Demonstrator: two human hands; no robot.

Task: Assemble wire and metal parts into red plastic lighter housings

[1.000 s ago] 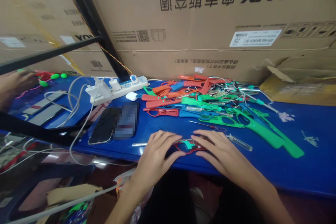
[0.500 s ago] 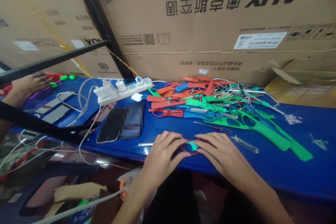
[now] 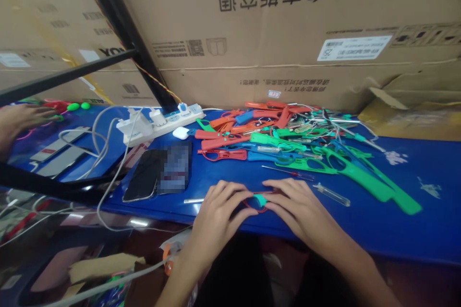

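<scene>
Near the front edge of the blue table, my left hand [image 3: 221, 213] pinches one side of a red lighter casing [image 3: 248, 200] with a ring-shaped opening. From the other side my right hand [image 3: 298, 206] grips the same casing, thumb and fingers closed on it. Inside the opening shows a teal trigger piece [image 3: 260, 200]. The rest of the casing is covered by my fingers. Just beyond lie a thin screwdriver [image 3: 293, 173] with a red handle and a clear tube-like part [image 3: 333, 194]. A metal tube [image 3: 193, 200] sits left of my left hand.
Red, green and blue lighter casings [image 3: 363, 175] are piled across the table [image 3: 382, 230]. At left are phones [image 3: 144, 175], a white power strip [image 3: 163, 127] with cables, and a black metal frame [image 3: 135, 57]. Another person's hand [image 3: 21, 117] is at far left. Cardboard boxes [image 3: 252, 43] stand behind.
The view has shifted slightly, so the table's things appear further left. Both my hands keep their hold on the red casing. The other person's hand has moved left in view.
</scene>
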